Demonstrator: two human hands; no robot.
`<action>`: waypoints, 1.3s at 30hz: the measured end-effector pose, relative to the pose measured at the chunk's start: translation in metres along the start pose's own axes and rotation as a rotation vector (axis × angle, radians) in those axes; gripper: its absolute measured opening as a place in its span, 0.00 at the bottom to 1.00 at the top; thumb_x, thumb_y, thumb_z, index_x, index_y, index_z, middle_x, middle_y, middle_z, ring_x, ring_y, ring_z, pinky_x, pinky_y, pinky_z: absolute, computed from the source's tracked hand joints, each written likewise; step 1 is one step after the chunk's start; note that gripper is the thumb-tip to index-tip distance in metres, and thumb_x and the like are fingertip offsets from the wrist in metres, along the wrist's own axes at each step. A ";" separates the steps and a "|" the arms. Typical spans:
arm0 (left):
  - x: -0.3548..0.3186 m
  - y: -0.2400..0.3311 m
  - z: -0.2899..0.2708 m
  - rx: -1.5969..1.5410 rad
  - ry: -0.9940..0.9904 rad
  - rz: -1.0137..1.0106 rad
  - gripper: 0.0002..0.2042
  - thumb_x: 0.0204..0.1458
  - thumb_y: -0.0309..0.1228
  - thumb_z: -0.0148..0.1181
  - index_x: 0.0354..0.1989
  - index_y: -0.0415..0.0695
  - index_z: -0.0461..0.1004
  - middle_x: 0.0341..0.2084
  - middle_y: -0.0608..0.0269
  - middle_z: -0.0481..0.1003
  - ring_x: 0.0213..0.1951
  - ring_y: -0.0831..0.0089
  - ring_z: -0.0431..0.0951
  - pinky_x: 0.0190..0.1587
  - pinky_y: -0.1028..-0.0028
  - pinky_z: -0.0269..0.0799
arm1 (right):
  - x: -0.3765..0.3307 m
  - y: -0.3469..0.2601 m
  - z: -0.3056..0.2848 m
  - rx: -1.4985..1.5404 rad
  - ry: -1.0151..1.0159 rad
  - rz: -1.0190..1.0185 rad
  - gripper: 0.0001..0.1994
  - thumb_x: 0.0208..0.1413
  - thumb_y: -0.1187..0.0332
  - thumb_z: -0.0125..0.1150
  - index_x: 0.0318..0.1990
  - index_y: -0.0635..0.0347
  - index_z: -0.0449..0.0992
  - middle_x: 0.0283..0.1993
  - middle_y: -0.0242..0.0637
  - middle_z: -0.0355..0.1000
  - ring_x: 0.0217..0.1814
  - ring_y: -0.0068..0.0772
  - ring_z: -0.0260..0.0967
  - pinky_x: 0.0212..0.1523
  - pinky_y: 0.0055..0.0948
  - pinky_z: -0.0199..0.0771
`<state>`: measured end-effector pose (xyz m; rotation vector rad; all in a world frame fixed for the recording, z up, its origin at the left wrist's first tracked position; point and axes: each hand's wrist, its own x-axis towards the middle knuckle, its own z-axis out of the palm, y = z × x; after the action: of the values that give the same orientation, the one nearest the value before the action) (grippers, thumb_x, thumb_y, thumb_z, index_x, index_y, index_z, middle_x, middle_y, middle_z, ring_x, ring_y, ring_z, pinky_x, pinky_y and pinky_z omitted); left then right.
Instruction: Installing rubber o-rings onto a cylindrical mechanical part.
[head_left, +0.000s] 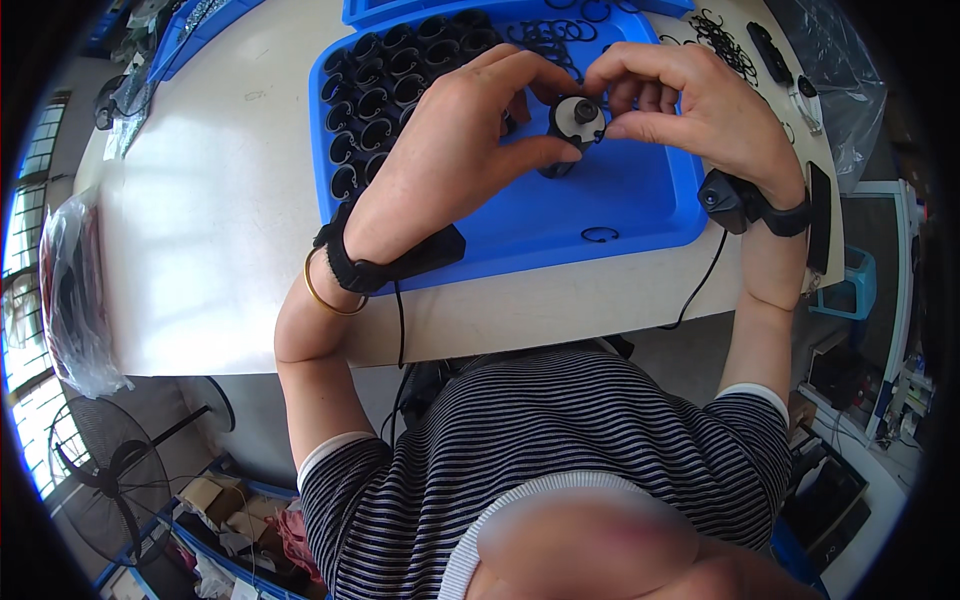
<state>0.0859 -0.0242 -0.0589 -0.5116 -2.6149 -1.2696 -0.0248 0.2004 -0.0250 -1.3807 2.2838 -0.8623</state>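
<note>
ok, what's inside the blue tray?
In the blue tray: rows of black cylindrical parts at its left, loose black rings. The left hand and right hand cover the middle, holding one black part.

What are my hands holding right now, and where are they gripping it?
Both hands hold one small round black part with a pale face: the left hand grips its left side and underside, the right hand pinches its top right edge.

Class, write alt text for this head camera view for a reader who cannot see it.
Two bare hands, left hand and right hand, hold a small black round part over a blue tray on a pale table. Rows of similar black parts fill the tray's left side; one loose black ring lies nearby.
</note>
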 end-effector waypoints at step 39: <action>-0.004 0.005 -0.006 0.057 -0.001 0.047 0.24 0.45 0.27 0.74 0.54 0.45 0.77 0.44 0.64 0.75 0.43 0.71 0.75 0.44 0.74 0.73 | 0.014 0.091 0.017 -0.759 -0.023 0.091 0.20 0.44 0.67 0.74 0.43 0.59 0.71 0.37 0.39 0.73 0.45 0.47 0.72 0.47 0.42 0.68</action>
<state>0.0918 -0.0272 -0.0528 -0.5610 -2.6153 -1.1772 -0.0833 0.2139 -0.0965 -1.5097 2.7576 0.0911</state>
